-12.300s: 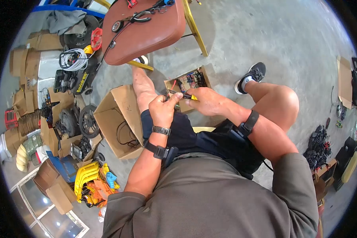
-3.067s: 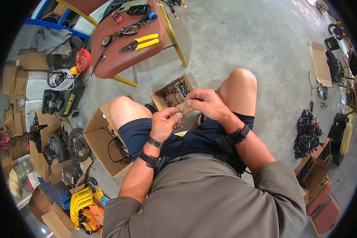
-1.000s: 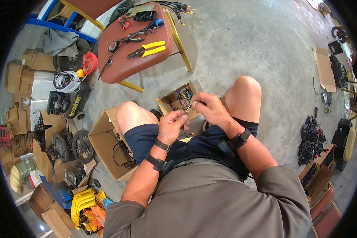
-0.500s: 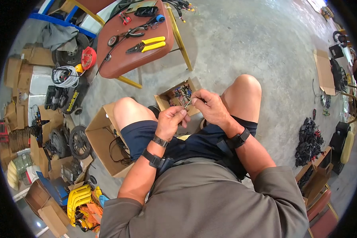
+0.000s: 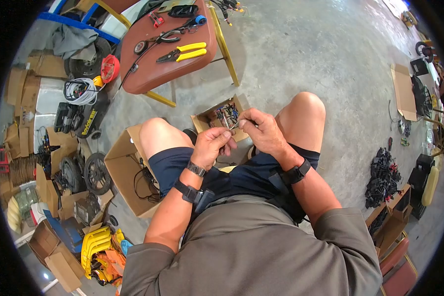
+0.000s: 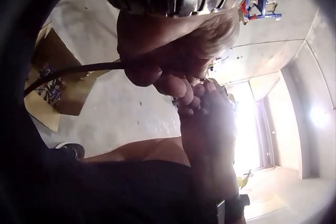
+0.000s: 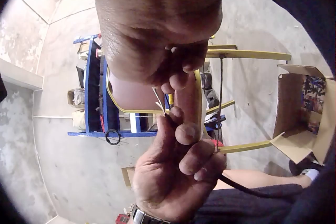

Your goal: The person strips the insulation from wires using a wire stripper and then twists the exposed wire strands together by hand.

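Pinching cable (image 6: pixel 79 68) near box (image 7: pixel 291 103) of parts (image 7: pixel 313 98)

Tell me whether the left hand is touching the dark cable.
Touching. The right wrist view shows the left hand pinching the dark cable, with pale wires poking out between thumb and fingertip and the rest trailing out past the curled fingers.

Soft light fills the concrete floor (image 5: pixel 291 54) within a black-rimmed fisheye curve, while white glare in the left wrist view leaves fingers (image 6: pixel 142 77) dim.
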The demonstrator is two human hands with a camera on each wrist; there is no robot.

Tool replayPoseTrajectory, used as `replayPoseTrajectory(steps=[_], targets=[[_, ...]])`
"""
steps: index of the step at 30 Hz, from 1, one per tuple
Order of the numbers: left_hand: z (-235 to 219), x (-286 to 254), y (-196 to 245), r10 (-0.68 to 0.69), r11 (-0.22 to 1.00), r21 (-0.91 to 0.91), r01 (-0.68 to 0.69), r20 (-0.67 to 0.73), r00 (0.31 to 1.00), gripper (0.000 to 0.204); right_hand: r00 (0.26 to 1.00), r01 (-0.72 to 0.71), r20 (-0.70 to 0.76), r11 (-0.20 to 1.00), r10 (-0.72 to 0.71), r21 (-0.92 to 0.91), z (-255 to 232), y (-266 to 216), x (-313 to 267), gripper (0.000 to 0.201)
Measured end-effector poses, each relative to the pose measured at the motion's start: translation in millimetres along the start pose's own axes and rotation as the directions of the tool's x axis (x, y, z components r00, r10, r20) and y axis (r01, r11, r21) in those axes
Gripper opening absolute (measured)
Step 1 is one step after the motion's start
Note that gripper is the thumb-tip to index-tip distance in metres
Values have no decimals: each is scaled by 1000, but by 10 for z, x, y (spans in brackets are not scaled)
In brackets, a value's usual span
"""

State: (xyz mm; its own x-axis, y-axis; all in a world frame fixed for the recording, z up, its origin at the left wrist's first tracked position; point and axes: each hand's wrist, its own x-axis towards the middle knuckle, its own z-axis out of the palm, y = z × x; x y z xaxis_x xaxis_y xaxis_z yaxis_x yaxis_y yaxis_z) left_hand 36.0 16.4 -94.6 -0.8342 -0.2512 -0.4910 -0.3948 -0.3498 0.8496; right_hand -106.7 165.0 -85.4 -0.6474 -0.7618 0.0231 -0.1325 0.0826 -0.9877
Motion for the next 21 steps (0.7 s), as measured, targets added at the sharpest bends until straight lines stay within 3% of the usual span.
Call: replayPoseTrajectory(steps=[21], targets=[[-77, 105, 194, -80, 992, 98, 75, 46, 996, 26, 999, 44, -23, 997, -46, -58, 30, 65, 38, 9]])
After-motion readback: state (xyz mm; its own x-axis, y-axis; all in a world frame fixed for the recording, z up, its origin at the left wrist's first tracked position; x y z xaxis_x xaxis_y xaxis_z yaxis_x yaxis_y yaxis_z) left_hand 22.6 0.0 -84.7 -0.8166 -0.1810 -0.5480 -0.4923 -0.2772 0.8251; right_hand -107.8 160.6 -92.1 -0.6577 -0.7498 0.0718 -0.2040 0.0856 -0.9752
